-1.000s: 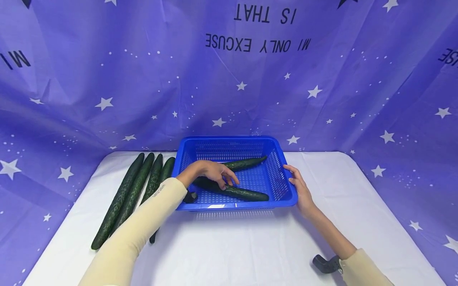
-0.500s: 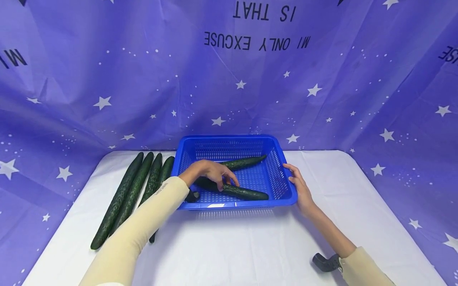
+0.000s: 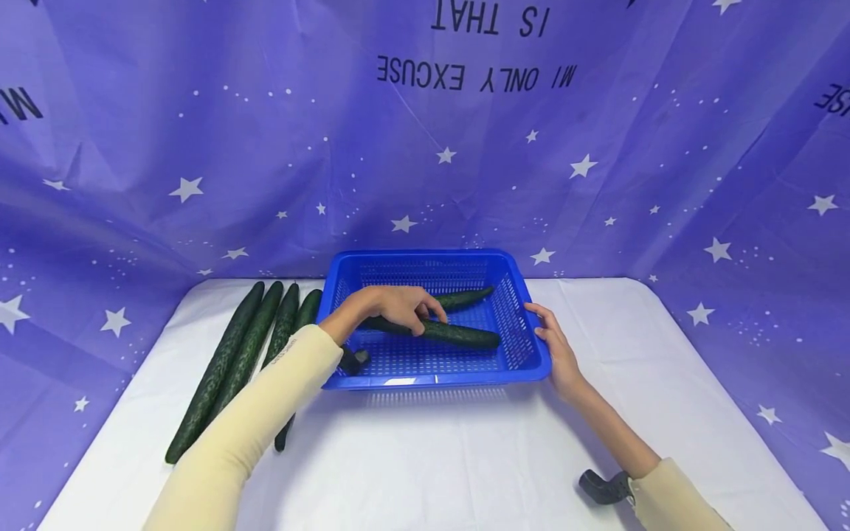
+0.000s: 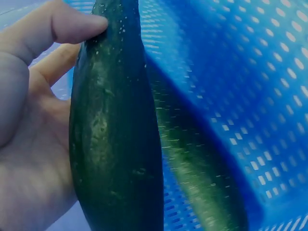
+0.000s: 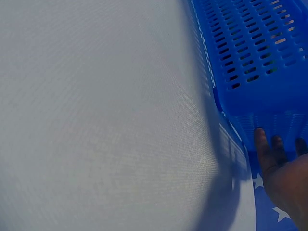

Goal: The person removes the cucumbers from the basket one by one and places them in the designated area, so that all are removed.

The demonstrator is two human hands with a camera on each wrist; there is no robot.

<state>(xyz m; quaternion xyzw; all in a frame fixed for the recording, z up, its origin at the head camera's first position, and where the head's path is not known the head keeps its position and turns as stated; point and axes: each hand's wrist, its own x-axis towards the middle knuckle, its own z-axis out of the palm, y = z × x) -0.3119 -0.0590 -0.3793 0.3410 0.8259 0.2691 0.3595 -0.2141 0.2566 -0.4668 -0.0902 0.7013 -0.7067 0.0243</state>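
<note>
In the head view, my left hand (image 3: 403,306) pinches a long dark green cucumber (image 3: 461,335) from above, inside the blue basket (image 3: 432,380). The left wrist view shows the thumb pressed on the held cucumber (image 4: 115,130), with part of the fingers hidden behind it. A second cucumber (image 3: 468,297) lies along the basket's far side, partly covered by the left hand. My right hand (image 3: 561,358) holds the basket's right end at the rim. In the right wrist view, its fingers (image 5: 262,147) touch the basket's outer wall.
Several cucumbers (image 3: 222,369) lie side by side on the white-covered table (image 3: 451,457), left of the basket, partly behind the left sleeve (image 3: 252,428). A purple star-printed curtain (image 3: 425,184) hangs behind. Dark wrist devices (image 3: 604,488) sit at both wrists.
My left hand has lifted the cucumber from the basket's near side and shifted it slightly toward the far side. The right hand stays on the basket's end.
</note>
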